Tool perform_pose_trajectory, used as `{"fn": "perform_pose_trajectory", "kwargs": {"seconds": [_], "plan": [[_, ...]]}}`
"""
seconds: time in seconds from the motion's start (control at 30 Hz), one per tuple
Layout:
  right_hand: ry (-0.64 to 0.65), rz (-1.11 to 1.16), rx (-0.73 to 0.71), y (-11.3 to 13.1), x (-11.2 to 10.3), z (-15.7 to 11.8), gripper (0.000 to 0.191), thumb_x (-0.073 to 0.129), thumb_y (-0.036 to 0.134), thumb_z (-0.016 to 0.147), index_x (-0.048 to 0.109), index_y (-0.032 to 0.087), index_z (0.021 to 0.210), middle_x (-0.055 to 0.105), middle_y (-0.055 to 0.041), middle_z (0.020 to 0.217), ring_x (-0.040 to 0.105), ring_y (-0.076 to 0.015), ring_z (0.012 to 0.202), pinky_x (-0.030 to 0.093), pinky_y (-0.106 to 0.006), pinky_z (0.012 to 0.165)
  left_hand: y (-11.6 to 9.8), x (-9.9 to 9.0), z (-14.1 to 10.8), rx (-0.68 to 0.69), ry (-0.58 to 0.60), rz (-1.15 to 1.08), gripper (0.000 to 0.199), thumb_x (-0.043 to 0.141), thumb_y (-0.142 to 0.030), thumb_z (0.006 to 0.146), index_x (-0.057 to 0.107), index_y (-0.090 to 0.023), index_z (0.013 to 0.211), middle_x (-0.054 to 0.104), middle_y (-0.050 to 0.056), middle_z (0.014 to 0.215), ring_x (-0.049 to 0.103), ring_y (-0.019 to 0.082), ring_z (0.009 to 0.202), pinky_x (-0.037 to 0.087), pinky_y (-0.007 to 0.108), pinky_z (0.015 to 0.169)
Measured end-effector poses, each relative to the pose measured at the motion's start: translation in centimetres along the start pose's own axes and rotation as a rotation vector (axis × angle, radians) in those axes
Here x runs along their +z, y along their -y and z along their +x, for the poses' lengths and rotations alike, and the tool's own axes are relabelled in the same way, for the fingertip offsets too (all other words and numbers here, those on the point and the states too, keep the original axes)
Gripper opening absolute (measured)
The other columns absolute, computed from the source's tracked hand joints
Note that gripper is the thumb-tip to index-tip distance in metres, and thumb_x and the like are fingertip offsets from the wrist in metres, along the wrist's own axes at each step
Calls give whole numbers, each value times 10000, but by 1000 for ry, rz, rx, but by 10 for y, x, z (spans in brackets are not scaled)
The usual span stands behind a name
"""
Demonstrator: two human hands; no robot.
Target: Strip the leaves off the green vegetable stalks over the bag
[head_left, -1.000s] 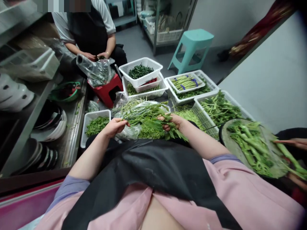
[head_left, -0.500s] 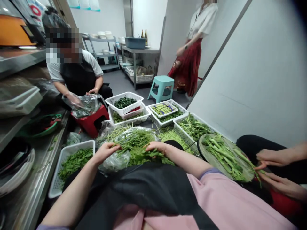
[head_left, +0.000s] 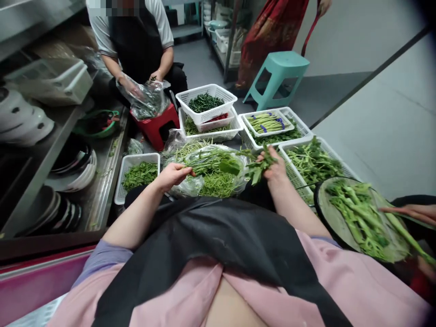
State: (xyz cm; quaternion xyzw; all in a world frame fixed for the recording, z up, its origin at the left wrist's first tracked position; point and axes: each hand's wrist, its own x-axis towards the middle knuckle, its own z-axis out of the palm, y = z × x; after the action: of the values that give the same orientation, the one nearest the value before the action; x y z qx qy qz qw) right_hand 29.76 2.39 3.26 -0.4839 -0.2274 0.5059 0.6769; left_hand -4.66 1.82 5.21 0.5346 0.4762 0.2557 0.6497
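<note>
My left hand (head_left: pixel 174 176) is closed in a pinch on the thin stem end of some long-stemmed leafy greens (head_left: pixel 230 167). Fingers curled, my right hand (head_left: pixel 275 165) grips the leafy part of the greens. The stems stretch between both hands, above a pile of cut green stems (head_left: pixel 220 184) on clear plastic in front of my lap. Left of my left hand stands a white basket (head_left: pixel 117 193) of green leaves. A larger white basket (head_left: pixel 295 175) with leafy greens is just beyond my right hand.
A co-worker (head_left: pixel 136 41) holds a plastic bag (head_left: pixel 148 102) over a red stool (head_left: pixel 153 127). Stacked white baskets (head_left: pixel 211 88) and a teal stool (head_left: pixel 288 61) stand ahead. At right, another person's hand is beside a tray (head_left: pixel 397 247) of stalks. A metal shelf (head_left: pixel 102 200) runs along the left.
My right hand has moved right and up, away from my left hand, with leafy greens in its fingers. The view has tilted down and turned left.
</note>
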Motion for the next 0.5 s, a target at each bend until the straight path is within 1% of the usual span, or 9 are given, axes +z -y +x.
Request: {"fn": "perform_pose_trajectory", "kwargs": {"seconds": [0.07,0.1,0.13,0.2,0.27,0.3,0.37,0.43,0.5], "plan": [[88,-127,-264,22,1,-14,286,740,415,739,543,208,730,477,87,497,464,-80,420,430,-215,458,-1,1,1,-49,17,-36,511,751,-575,660,688,-83,782,279,-90,442,185,26,385,91,213,405],[179,-276,-415,30,6,-24,254,750,399,736,590,206,778,521,70,540,495,-89,467,445,-225,500,-2,2,2,-67,23,-38,501,754,-565,665,687,-82,782,278,-90,445,185,24,383,88,212,402],[306,-471,-565,35,14,-34,224,749,375,746,632,204,832,584,42,612,538,-102,536,457,-235,549,-4,4,3,-82,29,-33,490,753,-555,674,686,-81,781,278,-90,448,186,22,381,87,211,400],[612,-911,-811,34,35,-51,170,697,322,806,682,199,922,671,-19,766,591,-130,671,451,-248,621,-8,11,4,-107,49,-21,470,747,-539,691,684,-81,773,279,-88,452,192,20,380,89,208,395],[822,-1299,-974,23,57,-59,162,567,236,894,693,176,976,683,-59,823,585,-139,703,409,-254,618,-12,17,4,-121,78,-24,454,742,-527,701,681,-82,768,282,-86,453,194,20,379,91,207,390],[889,-1458,-1021,15,66,-60,201,503,185,916,693,160,977,678,-71,824,573,-139,692,382,-259,603,-14,20,4,-123,87,-32,448,737,-523,707,680,-83,769,282,-86,453,193,20,378,91,206,388],[973,-1687,-1048,1,75,-56,257,434,110,915,688,138,946,660,-88,826,552,-141,672,337,-271,578,-15,24,3,-125,89,-49,436,728,-514,719,678,-84,773,285,-84,455,193,21,378,91,205,384],[1000,-1791,-1018,-9,74,-51,222,461,97,885,677,136,918,645,-97,854,552,-151,687,322,-280,573,-13,24,2,-130,74,-67,424,724,-505,728,674,-87,780,291,-82,466,197,21,381,92,203,381],[971,-1781,-962,-16,67,-46,168,532,117,841,666,144,940,635,-105,902,568,-168,737,339,-278,587,-10,23,3,-137,65,-87,420,731,-502,724,666,-91,787,300,-81,483,203,20,387,91,200,379]]}}
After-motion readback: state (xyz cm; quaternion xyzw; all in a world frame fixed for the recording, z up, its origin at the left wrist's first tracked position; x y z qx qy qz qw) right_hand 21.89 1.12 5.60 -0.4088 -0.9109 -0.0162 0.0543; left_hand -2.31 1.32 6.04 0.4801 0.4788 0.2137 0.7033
